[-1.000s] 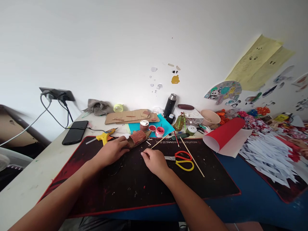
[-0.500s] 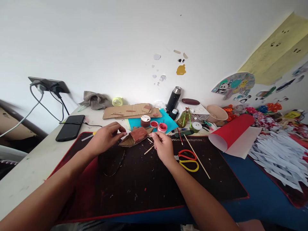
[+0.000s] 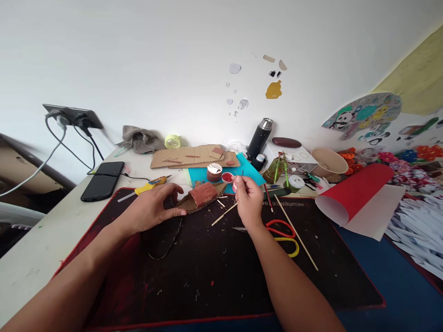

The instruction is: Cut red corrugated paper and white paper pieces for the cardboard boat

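Observation:
A boat-shaped cardboard piece (image 3: 205, 195) with a reddish-brown painted hump lies on the dark mat. My left hand (image 3: 155, 207) curves around its left tip, with the thumb against the near edge and the index finger at the far side. To the right of its other tip, my right hand (image 3: 249, 200) is raised with thumb and fingers pinched together. What the pinch holds, if anything, I cannot make out. Behind those fingers a pink jar is mostly hidden. An open red paint pot (image 3: 227, 177) and a brown paint jar (image 3: 214, 173) stand just past the cardboard piece.
Scissors (image 3: 290, 246) lie partly under my right forearm, beside a long wooden stick (image 3: 301, 240). A yellow-handled tool (image 3: 152, 184) rests behind my left hand. Farther back are cardboard sheets (image 3: 194, 156), a black flask (image 3: 259, 138) and a red paper roll (image 3: 355, 196).
My left hand has come down onto the left tip of the cardboard piece. My right hand has moved right, away from the other tip, and now covers most of the pink jar. The view has shifted.

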